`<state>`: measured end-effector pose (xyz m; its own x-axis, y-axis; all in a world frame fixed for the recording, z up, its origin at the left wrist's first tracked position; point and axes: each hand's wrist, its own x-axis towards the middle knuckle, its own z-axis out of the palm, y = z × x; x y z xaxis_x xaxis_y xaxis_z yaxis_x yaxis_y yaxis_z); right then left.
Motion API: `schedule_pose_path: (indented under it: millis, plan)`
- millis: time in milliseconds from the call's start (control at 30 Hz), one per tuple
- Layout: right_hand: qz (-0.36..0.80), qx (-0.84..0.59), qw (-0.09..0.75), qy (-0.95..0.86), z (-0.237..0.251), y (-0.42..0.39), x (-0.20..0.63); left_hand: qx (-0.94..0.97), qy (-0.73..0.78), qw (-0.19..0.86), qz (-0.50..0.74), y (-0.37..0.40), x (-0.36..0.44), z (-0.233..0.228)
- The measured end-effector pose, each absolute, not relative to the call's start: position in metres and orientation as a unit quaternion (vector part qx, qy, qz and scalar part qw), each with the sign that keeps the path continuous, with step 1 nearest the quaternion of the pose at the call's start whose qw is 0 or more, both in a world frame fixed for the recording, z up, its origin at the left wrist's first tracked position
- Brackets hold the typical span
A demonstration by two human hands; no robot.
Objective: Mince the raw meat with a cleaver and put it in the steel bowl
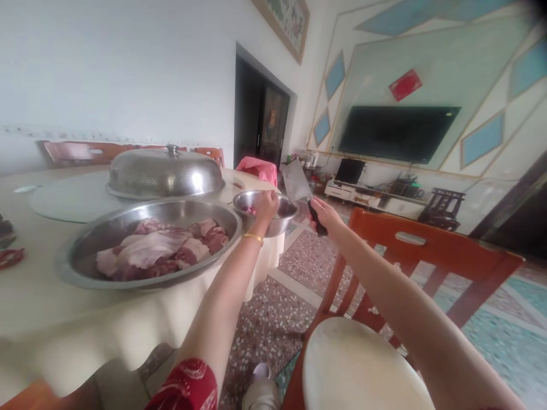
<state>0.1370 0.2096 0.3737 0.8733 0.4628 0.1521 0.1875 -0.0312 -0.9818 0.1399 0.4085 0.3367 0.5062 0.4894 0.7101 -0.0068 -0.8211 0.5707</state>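
My left hand (pixel 267 206) is over the smaller steel bowl (pixel 280 228), its fingers curled together. Whatever it may hold is hidden. Small pink meat pieces (pixel 251 210) show in that bowl, beside the hand. In my right hand (pixel 327 215) is a cleaver (pixel 298 181), gripped by its black handle with the broad blade raised and tilted left, just right of the bowl. A large steel basin (pixel 85 279) on the table holds big chunks of raw meat (pixel 151 247). Below my right forearm, a round pale chopping board (pixel 363 364) rests at the wooden chair.
A domed steel lid (pixel 164 173) stands behind the basin on the cloth-covered table (pixel 29 307). The orange-brown wooden chair (pixel 461 256) has its backrest under my right arm. Terrazzo floor (pixel 265 319) lies between table and chair. A television (pixel 397 134) hangs on the far wall.
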Motion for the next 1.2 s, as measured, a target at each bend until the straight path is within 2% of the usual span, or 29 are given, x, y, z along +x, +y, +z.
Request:
schedule_pose_path:
  millis: [167,300,433,533,600,700,833,933,1033,1200]
  plan:
    - [0.171,-0.659,0.712,-0.173,0.329,0.113,0.111,0.845,0.083,0.148,0.507,0.397,0.134,0.336]
    - [0.187,-0.648,0.729,-0.113,0.278,0.02,0.07,0.875,0.075,0.091,0.47,0.387,0.134,0.341]
    - [0.169,-0.692,0.701,-0.041,0.206,-0.073,0.021,0.885,0.103,0.023,0.454,0.375,0.124,0.348]
    - [0.158,-0.744,0.648,0.041,0.145,-0.133,-0.021,0.86,-0.005,-0.003,0.511,0.349,0.111,0.338]
    - [0.15,-0.746,0.638,0.119,0.107,-0.16,-0.046,0.869,-0.048,0.044,0.491,0.315,0.096,0.311]
    - [0.16,-0.737,0.63,0.186,0.067,-0.179,-0.067,0.904,-0.086,0.146,0.392,0.253,0.067,0.233]
    - [0.172,-0.723,0.634,0.211,0.047,-0.178,-0.067,0.927,-0.077,0.257,0.264,0.188,0.03,0.103]
    - [0.165,-0.713,0.646,0.217,0.042,-0.18,-0.063,0.936,-0.044,0.291,0.193,0.163,0.0,0.032]
    - [0.177,-0.721,0.635,0.215,0.034,-0.188,-0.065,0.947,-0.022,0.292,0.132,0.148,-0.028,-0.006]
    - [0.2,-0.719,0.641,0.18,0.023,-0.182,-0.065,0.958,-0.012,0.272,0.09,0.137,-0.05,-0.032]
